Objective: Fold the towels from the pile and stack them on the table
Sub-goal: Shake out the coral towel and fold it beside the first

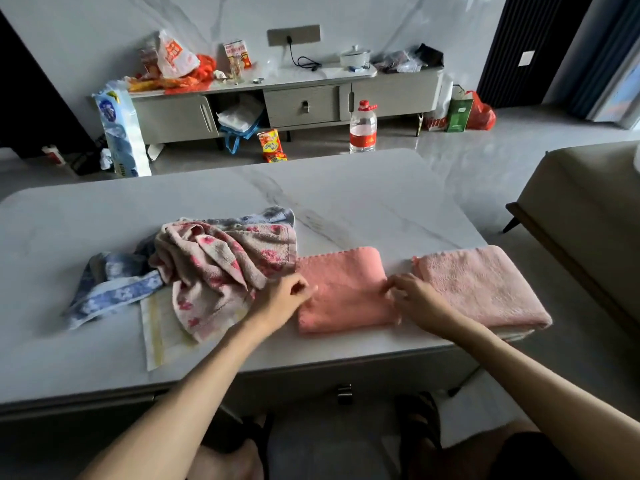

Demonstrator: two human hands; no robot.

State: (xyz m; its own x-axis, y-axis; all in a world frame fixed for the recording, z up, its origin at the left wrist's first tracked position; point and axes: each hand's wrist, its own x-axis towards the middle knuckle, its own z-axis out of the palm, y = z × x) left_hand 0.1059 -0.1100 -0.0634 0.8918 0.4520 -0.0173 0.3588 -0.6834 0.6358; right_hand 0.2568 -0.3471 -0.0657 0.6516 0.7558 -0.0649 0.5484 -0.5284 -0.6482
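A folded salmon-pink towel (343, 289) lies flat on the white marble table (346, 188), near its front edge. My left hand (282, 296) rests at the towel's left edge and my right hand (414, 297) at its right edge; both are blurred, fingers curled at the cloth. To the right sits a stack with a folded pale pink towel (481, 285) on top. To the left is the loose pile: a beige towel with pink flowers (218, 265) over a blue patterned towel (117, 285) and a flat yellowish-white towel (157, 330).
A beige sofa (588, 209) stands close to the table's right side. Beyond the table on the floor are a large water bottle (362, 128), snack packets (272, 145) and a low cluttered TV cabinet (284, 102). My knees and sandalled feet show below the table's front edge.
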